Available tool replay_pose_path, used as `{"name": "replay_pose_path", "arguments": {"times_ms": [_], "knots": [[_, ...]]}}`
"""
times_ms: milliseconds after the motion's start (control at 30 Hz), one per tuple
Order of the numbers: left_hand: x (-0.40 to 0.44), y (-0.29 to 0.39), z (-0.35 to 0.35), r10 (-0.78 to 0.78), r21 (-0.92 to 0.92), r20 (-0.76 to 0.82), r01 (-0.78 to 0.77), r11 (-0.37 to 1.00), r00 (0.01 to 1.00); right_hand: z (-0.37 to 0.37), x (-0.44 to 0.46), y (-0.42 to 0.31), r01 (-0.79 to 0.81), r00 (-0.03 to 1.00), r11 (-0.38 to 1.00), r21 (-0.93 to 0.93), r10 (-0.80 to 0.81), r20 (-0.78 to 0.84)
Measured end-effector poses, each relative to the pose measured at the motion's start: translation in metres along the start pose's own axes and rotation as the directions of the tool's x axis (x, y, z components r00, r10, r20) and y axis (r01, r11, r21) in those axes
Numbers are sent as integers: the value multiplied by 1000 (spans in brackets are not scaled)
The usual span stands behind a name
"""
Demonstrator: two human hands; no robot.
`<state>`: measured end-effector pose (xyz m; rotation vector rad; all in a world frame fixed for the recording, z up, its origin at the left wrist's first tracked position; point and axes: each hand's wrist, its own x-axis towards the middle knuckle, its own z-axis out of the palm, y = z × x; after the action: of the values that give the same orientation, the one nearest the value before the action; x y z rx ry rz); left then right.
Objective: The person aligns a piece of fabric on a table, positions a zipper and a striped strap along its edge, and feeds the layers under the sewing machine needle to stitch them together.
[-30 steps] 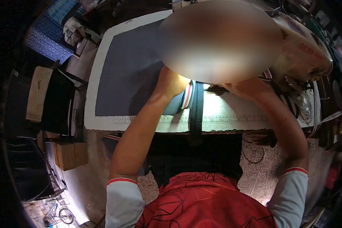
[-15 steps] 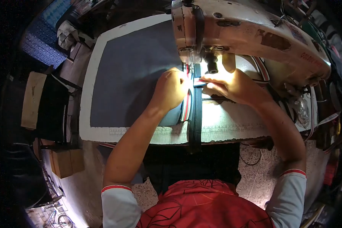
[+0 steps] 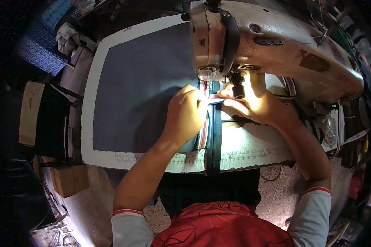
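Observation:
My left hand [image 3: 186, 115] is closed, its curled fingers gripping the striped tape [image 3: 203, 138] along the edge of a dark grey fabric panel [image 3: 140, 78]. My right hand [image 3: 261, 103] pinches the same kind of red, white and dark tape, where a short piece crosses sideways between the hands. Beneath that piece runs a long black strip [image 3: 213, 144], hanging over the table's front edge. Both hands are just in front of the needle area of a sewing machine [image 3: 231, 45], in bright lamp light. The fingertips of my left hand are partly hidden.
A measuring scale runs along the front of the white table [image 3: 251, 158]. More striped tape [image 3: 290, 87] lies behind my right hand, under the machine arm. A clear plastic bag [image 3: 328, 132] is at the right. On the floor at left stands a cardboard box [image 3: 70, 180].
My view has shifted, so the machine and table appear lower and larger. The crosswise tape now slants between my hands, and my right fingers have moved partly behind the machine's black knob.

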<state>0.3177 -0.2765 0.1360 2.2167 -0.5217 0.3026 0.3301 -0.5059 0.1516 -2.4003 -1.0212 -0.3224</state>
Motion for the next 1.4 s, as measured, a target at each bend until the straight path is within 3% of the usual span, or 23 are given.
{"name": "replay_pose_path", "arguments": {"times_ms": [100,167,267,333,467,533,667,767,833,933,1133,1400], "knots": [[0,1,-2,7,16,18,-8,1000,1000,4,-2,-1,-40,998,999,-8,40,-39],[0,1,-2,-4,7,21,3,1000,1000,7,0,3,34,995,998,44,-30,-91],[-1,0,-3,-14,-4,38,14,1000,999,6,1,3,137,976,986,-95,-151,-157],[-1,0,-3,-14,0,47,14,1000,999,5,-7,8,-44,989,995,-93,57,138],[-1,1,-4,-11,-8,46,11,1000,999,4,-4,6,-13,996,1000,22,11,85],[-1,1,-4,-3,-2,50,3,1000,999,3,-4,7,-126,983,988,93,112,149],[0,1,-4,-20,7,52,20,1000,998,1,-4,7,-49,993,998,42,44,113],[0,1,-3,-14,4,53,14,1000,998,3,-5,11,-68,983,995,72,54,178],[0,1,-3,-16,2,48,16,1000,999,1,-4,8,30,997,998,49,-34,76],[0,2,-4,-9,10,52,9,1000,999,8,-7,14,0,993,1000,-19,3,121],[-1,3,-4,-27,18,56,26,1000,998,9,-7,14,-64,990,998,18,61,128],[-1,2,-2,-18,27,44,17,999,999,8,-6,5,-55,992,998,-30,58,110]]}}
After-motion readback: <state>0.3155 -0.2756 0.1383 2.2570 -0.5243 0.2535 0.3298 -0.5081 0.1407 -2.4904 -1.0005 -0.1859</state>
